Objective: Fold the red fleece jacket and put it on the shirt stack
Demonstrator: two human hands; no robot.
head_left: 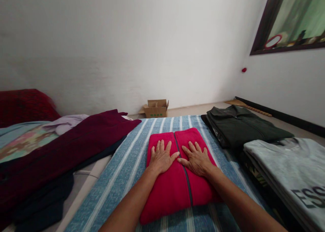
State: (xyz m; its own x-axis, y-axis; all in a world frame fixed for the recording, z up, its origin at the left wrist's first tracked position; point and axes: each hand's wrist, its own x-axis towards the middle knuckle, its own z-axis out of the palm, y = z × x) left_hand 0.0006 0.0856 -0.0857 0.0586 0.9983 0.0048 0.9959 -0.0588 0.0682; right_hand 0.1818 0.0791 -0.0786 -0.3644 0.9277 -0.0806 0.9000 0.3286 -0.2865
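A red zip-up jacket [169, 188], folded into a rectangle with its dark zip running down the middle, lies on a blue and white striped cloth [119, 177]. My left hand [162, 156] rests flat on the left half of the jacket, fingers spread. On the right half, my right hand [195, 158] also presses flat with its fingers apart. The two thumbs come close to each other near the zip. Neither hand grips anything.
Folded dark green clothing [241, 125] and a grey printed T-shirt [291, 171] lie in stacks on the right. Maroon clothing [76, 145] stretches along the left, near a red bundle [26, 106]. An open cardboard box [156, 109] stands by the wall.
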